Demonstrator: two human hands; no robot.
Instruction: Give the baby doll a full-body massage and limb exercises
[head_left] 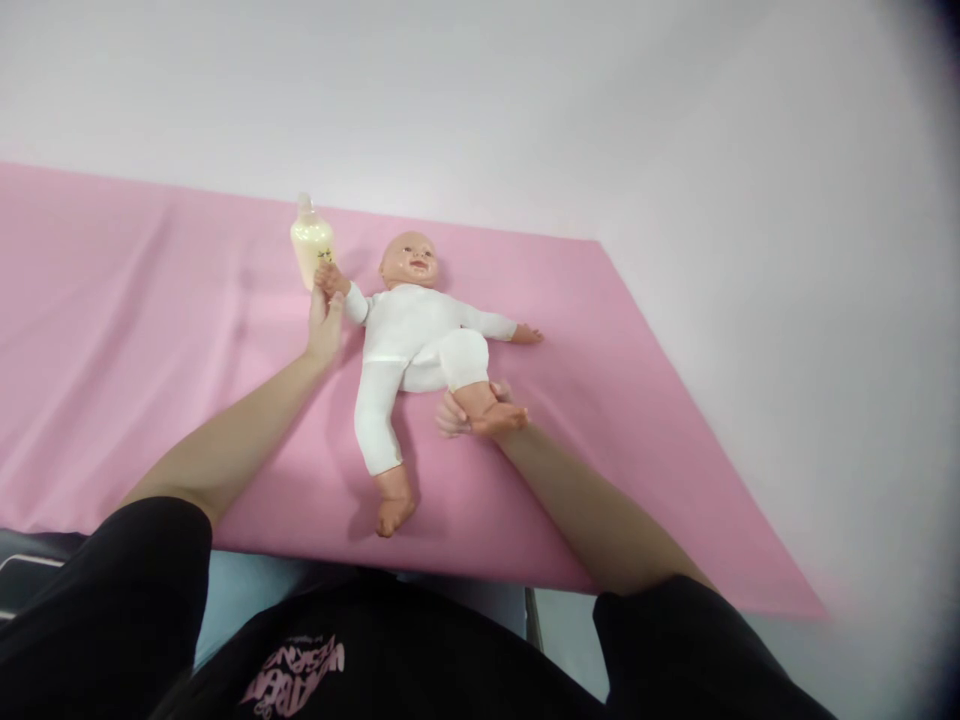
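Observation:
A baby doll with a white cloth body lies face up on the pink cloth, its head toward the far edge. Beside its hand on the left stands or lies a clear bottle of pale yellow content; which one, I cannot tell. My left hand is closed around the doll's hand, close to the bottle's base. Under the doll's raised lower leg on the right, my right hand wraps round the ankle, its palm partly hidden by the doll's foot. The doll's other leg rests stretched toward me.
The pink cloth covers the table, with soft folds at the left and a slanting edge at the right. A pale wall or surface lies beyond it. A dark object with a light rim shows at the lower left.

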